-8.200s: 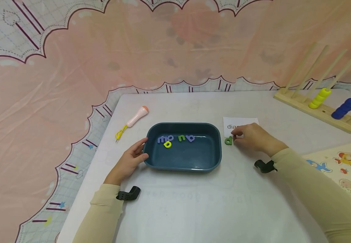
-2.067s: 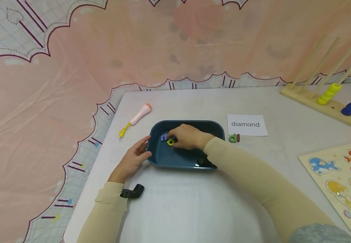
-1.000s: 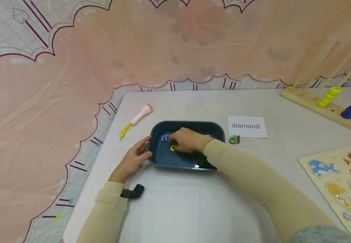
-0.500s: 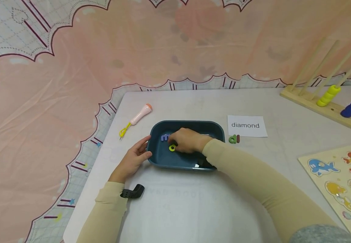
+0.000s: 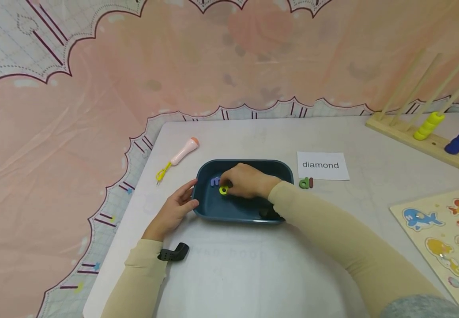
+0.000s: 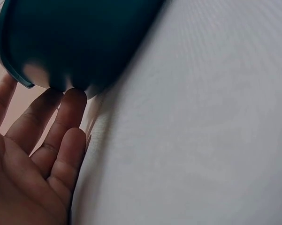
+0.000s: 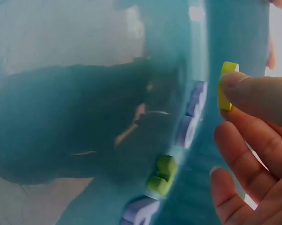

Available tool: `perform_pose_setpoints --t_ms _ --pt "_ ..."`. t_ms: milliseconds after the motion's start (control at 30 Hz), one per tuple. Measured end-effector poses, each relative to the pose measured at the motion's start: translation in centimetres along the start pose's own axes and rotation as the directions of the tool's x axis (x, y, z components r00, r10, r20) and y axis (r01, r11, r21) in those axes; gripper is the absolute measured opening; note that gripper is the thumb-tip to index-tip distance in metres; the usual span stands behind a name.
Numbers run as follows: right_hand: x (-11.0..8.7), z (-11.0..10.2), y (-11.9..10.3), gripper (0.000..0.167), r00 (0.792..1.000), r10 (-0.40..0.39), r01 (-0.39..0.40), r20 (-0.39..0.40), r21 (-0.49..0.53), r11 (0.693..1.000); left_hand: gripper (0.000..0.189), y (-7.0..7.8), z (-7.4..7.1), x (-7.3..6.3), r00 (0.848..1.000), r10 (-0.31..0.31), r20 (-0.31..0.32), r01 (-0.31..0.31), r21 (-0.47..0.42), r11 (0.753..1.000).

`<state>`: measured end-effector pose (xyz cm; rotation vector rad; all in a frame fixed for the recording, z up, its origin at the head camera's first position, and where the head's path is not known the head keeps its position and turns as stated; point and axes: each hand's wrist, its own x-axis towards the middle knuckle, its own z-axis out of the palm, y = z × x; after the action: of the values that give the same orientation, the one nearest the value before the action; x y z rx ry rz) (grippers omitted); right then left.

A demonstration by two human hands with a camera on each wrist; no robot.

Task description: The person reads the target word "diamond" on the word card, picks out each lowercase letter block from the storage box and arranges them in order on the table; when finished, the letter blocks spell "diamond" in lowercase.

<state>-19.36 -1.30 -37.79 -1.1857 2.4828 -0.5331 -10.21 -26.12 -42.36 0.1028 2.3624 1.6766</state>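
My right hand point(image 5: 247, 180) is inside the dark teal tray point(image 5: 213, 211), pinching a small yellow letter point(image 7: 224, 96) between thumb and fingertip. In the right wrist view, the tray floor bears a purple m point(image 7: 197, 99), a purple round letter point(image 7: 185, 132), a green letter point(image 7: 163, 176) and another purple letter point(image 7: 141, 212). From the head, my right hand covers most of them. My left hand point(image 5: 170, 214) rests against the tray's left end, its extended fingertips touching the outer wall. Right of the tray, a green d point(image 5: 302, 183) and a thin brown piece point(image 5: 311, 182) lie side by side.
A white card reading "diamond" point(image 5: 321, 172) lies just behind the green d. A pink pen-like tool with a yellow end point(image 5: 183, 151) is at the back left. To the right stand a wooden bead frame point(image 5: 408, 139) and a picture board point(image 5: 416, 203).
My right hand has gone from beside the card into the tray and taken hold of the yellow letter. The brown piece now shows beside the green d. My left hand stays at the tray.
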Motion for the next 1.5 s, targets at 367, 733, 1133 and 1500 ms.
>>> perform_pose_setpoints --t_ms 367,733,1133,1500 --pt "-2.2 -2.0 -1.0 0.027 0.997 -0.059 0.058 -0.057 -0.032 0.998 0.065 0.0 0.0 -0.1 1.000 -0.013 0.000 0.013 0.005 1.000" --pt "-7.1 -4.8 0.4 0.028 0.990 0.023 -0.026 -0.140 -0.019 0.999 0.065 0.1 0.1 0.1 1.000 0.016 0.006 -0.016 0.011 1.000" --pt "-12.4 -5.6 4.2 0.025 0.970 0.094 -0.107 -0.226 -0.044 0.993 0.065 0.0 0.2 0.1 1.000 0.019 0.000 -0.019 0.005 1.000" --pt "-16.6 -5.3 7.7 0.025 0.936 0.201 -0.216 -0.289 -0.018 0.976 0.064 0.1 0.1 -0.2 1.000 0.018 -0.001 -0.018 0.006 1.000"
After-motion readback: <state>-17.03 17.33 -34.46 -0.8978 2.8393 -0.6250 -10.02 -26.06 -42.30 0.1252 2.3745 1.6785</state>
